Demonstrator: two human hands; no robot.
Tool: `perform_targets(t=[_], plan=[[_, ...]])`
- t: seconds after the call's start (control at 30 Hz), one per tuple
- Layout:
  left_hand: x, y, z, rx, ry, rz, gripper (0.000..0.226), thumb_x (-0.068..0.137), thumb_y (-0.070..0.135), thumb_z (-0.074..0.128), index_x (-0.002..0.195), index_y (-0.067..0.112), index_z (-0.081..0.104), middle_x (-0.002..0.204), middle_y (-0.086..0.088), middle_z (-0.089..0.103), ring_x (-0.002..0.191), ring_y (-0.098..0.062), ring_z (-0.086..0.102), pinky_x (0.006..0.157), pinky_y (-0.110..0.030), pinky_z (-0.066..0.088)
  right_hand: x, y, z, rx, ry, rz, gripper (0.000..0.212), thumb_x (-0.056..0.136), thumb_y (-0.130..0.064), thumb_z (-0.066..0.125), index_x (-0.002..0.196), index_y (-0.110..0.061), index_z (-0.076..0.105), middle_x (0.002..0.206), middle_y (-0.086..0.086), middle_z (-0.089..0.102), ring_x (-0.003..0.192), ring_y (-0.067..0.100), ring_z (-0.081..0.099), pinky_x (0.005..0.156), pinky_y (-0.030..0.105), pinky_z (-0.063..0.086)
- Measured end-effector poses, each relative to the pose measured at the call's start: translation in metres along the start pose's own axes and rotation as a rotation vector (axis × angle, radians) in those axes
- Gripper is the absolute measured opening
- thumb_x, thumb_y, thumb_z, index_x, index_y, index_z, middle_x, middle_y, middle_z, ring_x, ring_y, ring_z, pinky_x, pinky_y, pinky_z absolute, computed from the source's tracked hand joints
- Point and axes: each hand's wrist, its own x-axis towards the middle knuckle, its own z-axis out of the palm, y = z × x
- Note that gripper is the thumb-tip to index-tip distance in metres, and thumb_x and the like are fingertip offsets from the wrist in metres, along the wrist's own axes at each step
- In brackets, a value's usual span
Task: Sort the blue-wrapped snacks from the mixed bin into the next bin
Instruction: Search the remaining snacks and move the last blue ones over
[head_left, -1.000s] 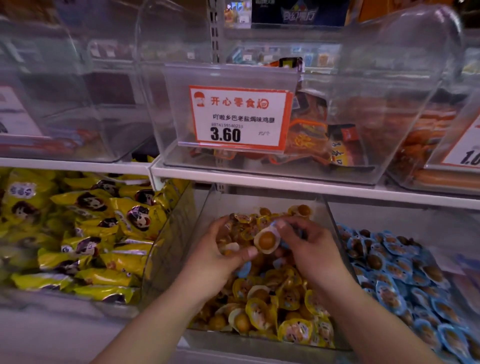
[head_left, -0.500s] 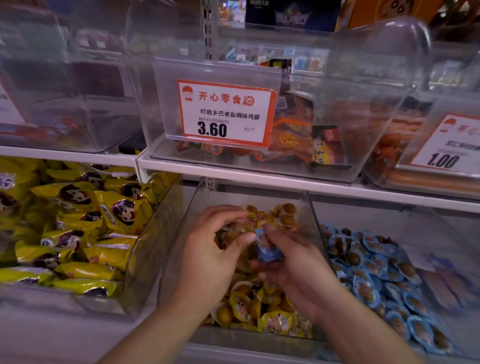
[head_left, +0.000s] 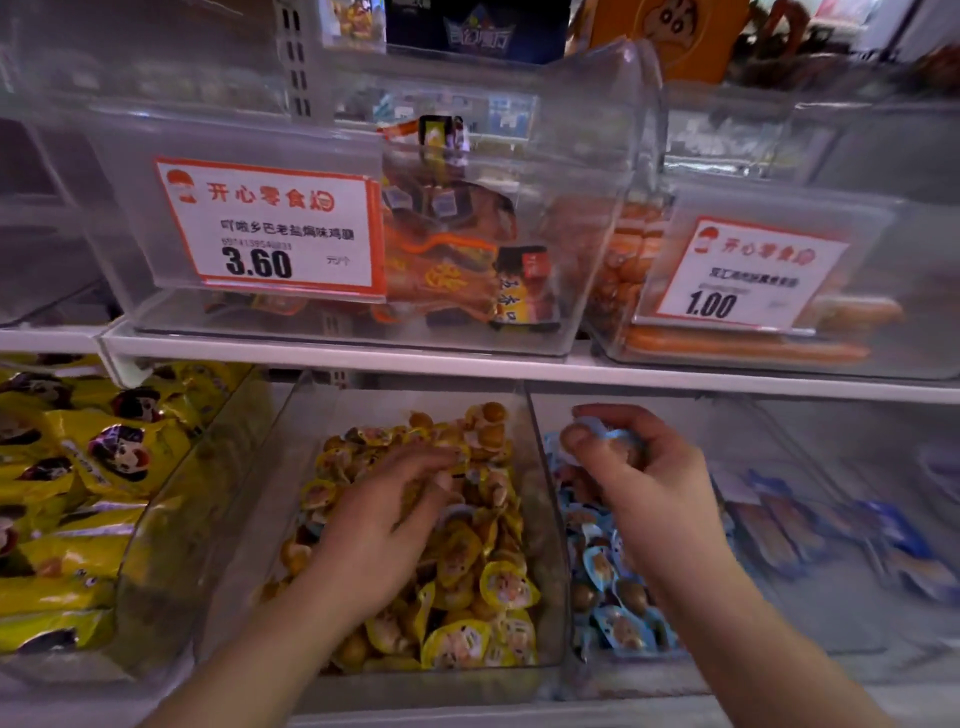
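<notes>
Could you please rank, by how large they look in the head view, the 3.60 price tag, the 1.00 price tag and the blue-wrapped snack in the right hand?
1. 3.60 price tag, clearly largest.
2. 1.00 price tag, though it sits angled, off to the side.
3. Blue-wrapped snack pinched in the right hand, smallest, partly hidden by fingers.

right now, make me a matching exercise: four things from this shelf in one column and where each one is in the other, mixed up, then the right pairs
Things:
1. left hand
2. right hand
3. 3.60 price tag
4. 1.00 price tag

Places:
A. on the upper bin at the right
B. in the mixed bin of yellow-wrapped snacks
C. on the upper bin above the mixed bin
D. over the next bin, pinching a blue-wrapped snack

Pairs: 1-B, 2-D, 3-C, 4-A
</notes>
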Motion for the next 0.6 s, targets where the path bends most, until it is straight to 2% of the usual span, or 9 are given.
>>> perform_targets(t=[0.07, 0.1, 0.2, 0.27, 0.3, 0.37, 0.43, 0.53, 0.6], plan=[[0.004, -0.009, 0.0, 0.076, -0.043, -0.01, 0.021, 0.097, 0.038, 0.051, 0.113, 0.041, 0.065, 0.121, 0.031, 0.055, 0.117, 0.014, 0.049, 0.102, -0.017, 0.04, 0.014, 0.013, -0.02, -0.252, -0.024, -0.089, 0.003, 0.088, -0.036, 0.072, 0.087, -0.034, 0.071, 0.06, -0.014, 0.064, 0.056, 0.0, 0.06, 0.05, 0.011, 0.044], [0.006, -0.01, 0.001, 0.106, -0.066, -0.013, 0.022, 0.095, 0.043, 0.05, 0.112, 0.043, 0.064, 0.12, 0.033, 0.054, 0.116, 0.015, 0.048, 0.1, -0.015, 0.04, 0.019, 0.021, -0.027, -0.387, -0.085, -0.092, 0.011, 0.092, -0.041, 0.065, 0.085, -0.034, 0.069, 0.065, -0.016, 0.065, 0.064, -0.002, 0.063, 0.054, 0.011, 0.043], [0.009, -0.011, 0.005, 0.209, -0.142, 0.025, 0.024, 0.093, 0.05, 0.048, 0.113, 0.045, 0.062, 0.117, 0.032, 0.053, 0.114, 0.011, 0.049, 0.096, -0.019, 0.042, 0.022, 0.043, -0.039, -0.668, -0.144, -0.077, 0.034, 0.1, -0.048, 0.043, 0.082, -0.027, 0.063, 0.085, -0.005, 0.065, 0.092, 0.017, 0.063, 0.075, 0.032, 0.044], [0.015, -0.01, 0.011, 0.262, -0.174, 0.044, 0.023, 0.096, 0.045, 0.051, 0.116, 0.044, 0.061, 0.121, 0.03, 0.053, 0.118, 0.006, 0.049, 0.1, -0.023, 0.043, 0.012, 0.046, -0.037, -0.588, -0.134, -0.075, 0.039, 0.099, -0.051, 0.04, 0.095, -0.022, 0.066, 0.1, -0.002, 0.065, 0.1, 0.017, 0.06, 0.083, 0.036, 0.046], [0.019, -0.01, 0.014, 0.285, -0.176, 0.063, 0.023, 0.096, 0.041, 0.053, 0.118, 0.043, 0.06, 0.122, 0.029, 0.053, 0.12, 0.004, 0.049, 0.101, -0.022, 0.042, 0.004, 0.045, -0.033, -0.501, -0.156, -0.075, 0.035, 0.098, -0.052, 0.043, 0.105, -0.027, 0.067, 0.108, -0.006, 0.064, 0.103, 0.012, 0.06, 0.087, 0.035, 0.048], [0.032, -0.008, 0.022, 0.349, -0.21, 0.112, 0.027, 0.094, 0.035, 0.054, 0.12, 0.043, 0.057, 0.124, 0.028, 0.052, 0.12, 0.001, 0.05, 0.101, -0.021, 0.042, -0.011, 0.042, -0.022, -0.445, -0.256, -0.14, 0.033, 0.098, -0.051, 0.047, 0.121, -0.035, 0.063, 0.119, -0.014, 0.061, 0.108, 0.002, 0.059, 0.093, 0.027, 0.049], [0.048, -0.01, 0.03, 0.448, -0.328, 0.174, 0.036, 0.094, 0.026, 0.056, 0.126, 0.041, 0.056, 0.131, 0.022, 0.053, 0.124, -0.005, 0.05, 0.103, -0.029, 0.044, -0.023, 0.042, -0.012, -0.477, -0.354, -0.225, 0.04, 0.096, -0.052, 0.047, 0.132, -0.037, 0.055, 0.124, -0.019, 0.052, 0.109, -0.002, 0.054, 0.092, 0.019, 0.046], [0.07, -0.013, 0.035, 0.581, -0.526, 0.172, 0.047, 0.09, 0.019, 0.055, 0.133, 0.038, 0.054, 0.137, 0.014, 0.049, 0.127, -0.012, 0.048, 0.105, -0.033, 0.042, -0.033, 0.046, -0.005, -0.506, -0.41, -0.265, 0.045, 0.098, -0.047, 0.049, 0.141, -0.037, 0.044, 0.131, -0.015, 0.039, 0.105, 0.008, 0.056, 0.088, 0.022, 0.048], [0.08, -0.019, 0.035, 0.698, -0.602, 0.125, 0.053, 0.089, 0.031, 0.058, 0.14, 0.038, 0.047, 0.145, 0.011, 0.043, 0.133, -0.015, 0.041, 0.111, -0.035, 0.037, -0.034, 0.046, -0.006, -0.512, -0.413, -0.263, 0.045, 0.099, -0.045, 0.049, 0.142, -0.039, 0.041, 0.133, -0.012, 0.038, 0.104, 0.014, 0.058, 0.088, 0.028, 0.049]])
